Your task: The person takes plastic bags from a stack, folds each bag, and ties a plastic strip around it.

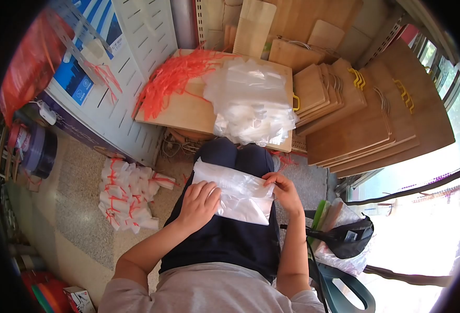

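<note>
A clear plastic bag (243, 195), or a thin stack of them, lies flat across my dark-clad thighs. My left hand (201, 202) rests on its left part, fingers stretched out and pressing on the film. At the upper right corner, my right hand (283, 189) pinches the bag's edge between thumb and fingers. Beyond my knees, a pile of clear plastic bags (251, 96) covers much of a wooden board (193, 117). Red plastic ties (172, 78) lie in a loose heap beside that pile.
On the floor at left sits a heap of white bundles (128, 195) with red ties. Wooden cutting boards (355, 120) lean at the right. A perforated metal panel (144, 39) stands at left. A black bag (352, 237) and a dark green chair part (352, 292) are near my right side.
</note>
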`<state>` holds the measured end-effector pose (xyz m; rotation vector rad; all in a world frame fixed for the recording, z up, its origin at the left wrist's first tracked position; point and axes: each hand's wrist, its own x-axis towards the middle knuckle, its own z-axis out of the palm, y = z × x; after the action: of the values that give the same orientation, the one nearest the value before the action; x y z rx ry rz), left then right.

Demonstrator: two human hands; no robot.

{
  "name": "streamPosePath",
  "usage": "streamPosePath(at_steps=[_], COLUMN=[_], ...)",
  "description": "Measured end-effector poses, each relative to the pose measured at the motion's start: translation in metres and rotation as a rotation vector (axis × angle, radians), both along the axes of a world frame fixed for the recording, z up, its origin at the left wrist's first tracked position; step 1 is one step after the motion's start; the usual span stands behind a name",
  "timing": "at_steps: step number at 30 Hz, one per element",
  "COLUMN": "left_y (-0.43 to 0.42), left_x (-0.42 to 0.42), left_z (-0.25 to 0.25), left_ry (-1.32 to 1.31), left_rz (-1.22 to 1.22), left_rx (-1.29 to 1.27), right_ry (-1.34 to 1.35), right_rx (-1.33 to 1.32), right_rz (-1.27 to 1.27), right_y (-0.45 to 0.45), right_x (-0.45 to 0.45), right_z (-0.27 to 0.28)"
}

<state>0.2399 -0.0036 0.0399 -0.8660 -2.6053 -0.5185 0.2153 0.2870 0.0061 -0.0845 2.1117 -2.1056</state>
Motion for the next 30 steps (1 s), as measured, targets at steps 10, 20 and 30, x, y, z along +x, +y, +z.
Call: streamPosePath(at_steps=[10,20,30], left_y=[0.006,0.000,0.008], left_x=[-0.024,-0.034,-0.051], left_z=[0.016,-0.008,0.031], left_ry=[0.002,-0.154,-0.076], left_rz=[-0.185,-0.190,-0.083], left_rx=[-0.098,-0.056,-0.152], right_ry=[-0.043,0.246,0.923], right_rx=[0.425,0.780,1.148], right_rz=[0.035,0.187,0.068], right_y=[-0.008,-0.034,-0.056], right_x=[-0.010,-0.011,0.021], right_z=[0.036,0.037,0.053])
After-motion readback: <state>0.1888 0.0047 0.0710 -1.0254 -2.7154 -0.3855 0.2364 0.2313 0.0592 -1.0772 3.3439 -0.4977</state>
